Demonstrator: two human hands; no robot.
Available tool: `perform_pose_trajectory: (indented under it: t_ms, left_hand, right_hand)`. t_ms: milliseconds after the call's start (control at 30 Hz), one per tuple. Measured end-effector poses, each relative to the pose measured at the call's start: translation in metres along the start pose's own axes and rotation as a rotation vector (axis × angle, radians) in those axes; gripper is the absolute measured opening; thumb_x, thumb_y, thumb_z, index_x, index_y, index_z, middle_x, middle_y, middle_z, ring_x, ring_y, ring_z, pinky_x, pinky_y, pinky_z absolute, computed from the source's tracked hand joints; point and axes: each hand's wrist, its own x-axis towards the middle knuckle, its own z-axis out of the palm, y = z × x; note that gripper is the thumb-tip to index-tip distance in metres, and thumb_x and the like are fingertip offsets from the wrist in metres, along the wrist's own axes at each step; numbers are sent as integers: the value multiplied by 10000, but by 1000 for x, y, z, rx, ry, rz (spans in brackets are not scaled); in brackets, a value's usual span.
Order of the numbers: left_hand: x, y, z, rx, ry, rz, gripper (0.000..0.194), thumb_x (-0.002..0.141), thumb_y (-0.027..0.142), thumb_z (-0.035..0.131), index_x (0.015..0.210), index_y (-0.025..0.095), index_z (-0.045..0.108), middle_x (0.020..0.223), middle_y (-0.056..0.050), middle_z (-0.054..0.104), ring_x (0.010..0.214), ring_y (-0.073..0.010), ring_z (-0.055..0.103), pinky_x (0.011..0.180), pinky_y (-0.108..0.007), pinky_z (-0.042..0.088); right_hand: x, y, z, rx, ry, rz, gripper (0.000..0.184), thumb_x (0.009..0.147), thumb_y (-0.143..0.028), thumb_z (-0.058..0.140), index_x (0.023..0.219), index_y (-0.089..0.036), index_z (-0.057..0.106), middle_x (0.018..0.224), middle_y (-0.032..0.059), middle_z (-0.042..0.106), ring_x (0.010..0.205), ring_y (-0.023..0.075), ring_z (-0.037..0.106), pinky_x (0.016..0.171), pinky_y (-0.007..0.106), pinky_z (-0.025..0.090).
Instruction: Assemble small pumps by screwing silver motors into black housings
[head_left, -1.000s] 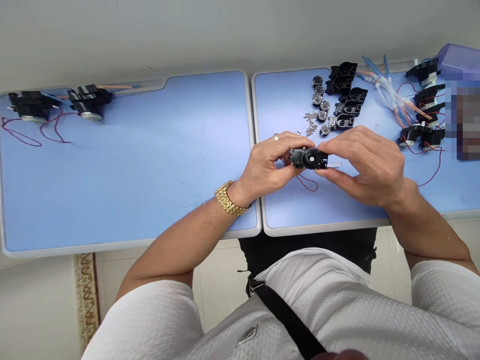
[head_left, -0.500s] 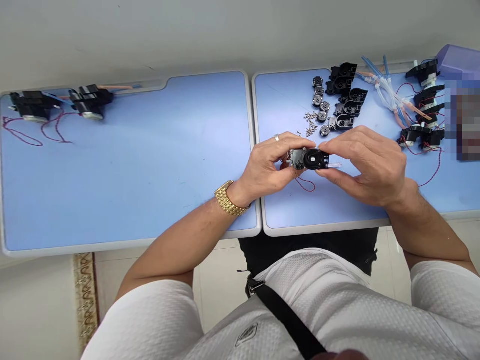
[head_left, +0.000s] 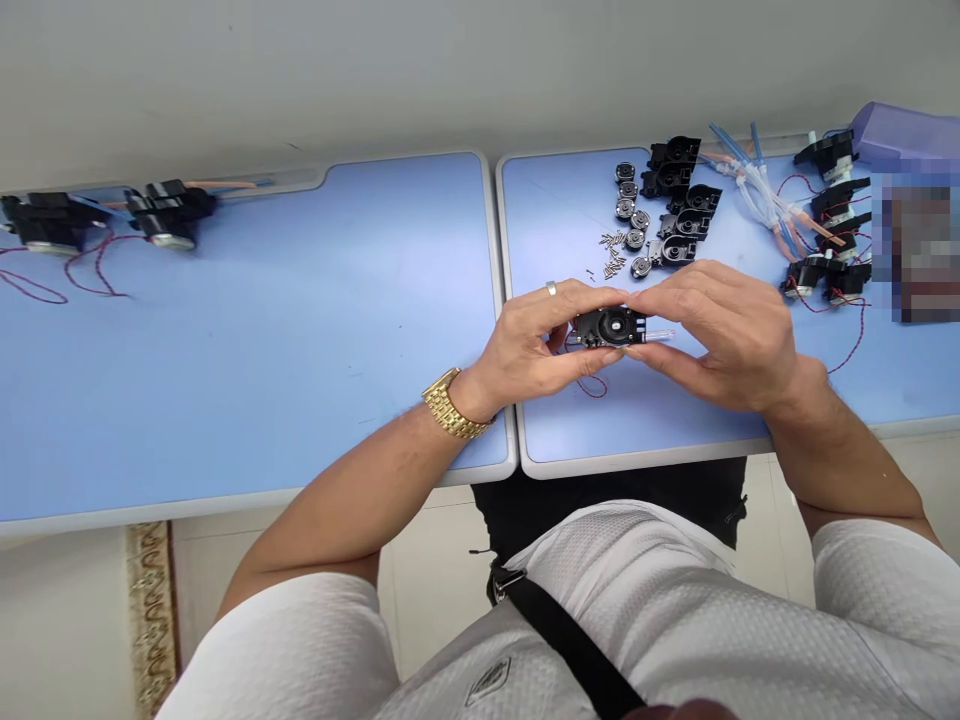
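Both hands grip one small black pump unit with a round centre, just above the right blue table. My left hand, with a ring and a gold watch, pinches its left end. My right hand closes thumb and fingers round its right end, where a short clear tube sticks out. A thin red wire hangs from the unit onto the table.
Behind the hands lie small screws, round metal parts and black housings. Clear and blue tubes and wired units sit at the right. Two more units lie far left on the left table.
The view has shifted slightly, so the tables sit a little lower and to the left. The unit is turned a little between the fingers; both hands keep their grip.
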Motion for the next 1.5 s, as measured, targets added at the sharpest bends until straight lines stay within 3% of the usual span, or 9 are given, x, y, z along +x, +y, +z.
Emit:
perform_pose_trajectory:
  t_ms: [100, 333, 500, 700, 800, 967, 1067, 1300, 1500]
  left_hand:
    - [3, 1, 1, -15, 30, 89, 415, 1031, 518, 956, 1368, 280, 904, 1040, -60, 919, 736, -140, 741, 667, -283, 597]
    - [1, 3, 1, 40, 14, 65, 325, 1036, 457, 922, 1272, 234, 918, 950, -52, 909, 615, -103, 646, 567, -249, 538]
    - [1, 4, 2, 10, -35, 73, 266, 1029, 423, 935, 1243, 265, 930, 849, -19, 872, 598, -109, 627, 543, -253, 504]
    - [4, 3, 3, -5, -5, 98, 258, 1004, 386, 948, 1232, 266, 936, 888, -15, 892, 639, -110, 680, 577, -243, 542]
    - [6, 0, 3, 39, 25, 44, 296, 1003, 476, 927, 1200, 256, 937, 959, -49, 921, 650, -126, 700, 606, -272, 576]
    - [7, -2, 7, 61, 62, -8, 397, 986, 596, 901, 1164, 243, 936, 918, -59, 903, 646, -143, 669, 619, -303, 567]
    - [8, 0, 9, 35, 60, -31, 412, 971, 609, 902, 1144, 237, 935, 909, -55, 893, 650, -145, 660, 637, -307, 575]
    - [14, 3, 9, 5, 47, -65, 392, 917, 521, 891, 1153, 216, 956, 986, -63, 920, 708, -153, 691, 680, -308, 575]
    - [21, -4, 11, 10, 93, -39, 363, 899, 484, 872, 1149, 237, 963, 991, -51, 925, 722, -168, 704, 702, -331, 574]
  right_hand:
    - [3, 2, -10, -10, 92, -8, 297, 1193, -504, 733, 1420, -316, 764, 1107, -1, 902, 934, 253, 870, 835, 461, 713]
    - [0, 14, -30, -80, 617, 328, 220, 1235, -479, 667, 1210, -474, 886, 941, -82, 843, 865, 237, 854, 829, 508, 614]
    - [-4, 24, -35, -202, 611, 546, 470, 1240, -727, 505, 1166, -397, 832, 950, -12, 790, 1015, 335, 892, 1035, 617, 660]
    - [-6, 56, -32, -200, 639, 571, 577, 1153, -875, 534, 1173, -371, 813, 1038, 68, 823, 856, 314, 834, 852, 570, 684]
    - [-12, 78, -28, -143, 564, 514, 532, 1152, -809, 596, 1302, -350, 818, 1048, 85, 851, 887, 317, 803, 884, 579, 678]
    - [-22, 105, -36, -313, 150, 623, 370, 1155, -691, 623, 1223, -394, 833, 1177, 62, 905, 1053, 334, 804, 969, 604, 689]
    - [-21, 117, -44, -432, -8, 831, 377, 1129, -690, 623, 1209, -397, 847, 1211, 40, 908, 1120, 337, 805, 1074, 639, 675]
    - [-1, 125, -41, -539, -243, 1102, 290, 1072, -400, 696, 1273, -260, 851, 1336, 182, 886, 1370, 424, 749, 1232, 648, 571]
    - [10, 128, -38, -603, -285, 1144, 308, 1036, -276, 697, 1294, -235, 861, 1415, 205, 859, 1384, 439, 751, 1216, 634, 563]
